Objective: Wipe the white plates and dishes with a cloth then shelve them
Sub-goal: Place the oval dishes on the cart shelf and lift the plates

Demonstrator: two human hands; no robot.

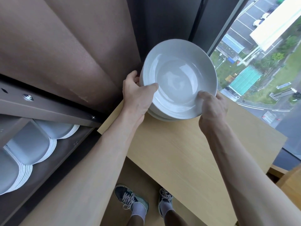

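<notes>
The left hand (136, 93) and right hand (213, 106) gripped a stack of deep plates (177, 75), unshelved; shelved plates (31, 144) lay left of them.

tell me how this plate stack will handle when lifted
Probably heavy: the stack of white plates is several deep, gripped by left hand and right hand. Glossy glaze looks slippery; tilted, plates might slide. Likely rigid but breakable.

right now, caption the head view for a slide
Left-hand grip and right-hand grip clasp a stack of glossy white ceramic bowls at a pale wooden table.
</notes>
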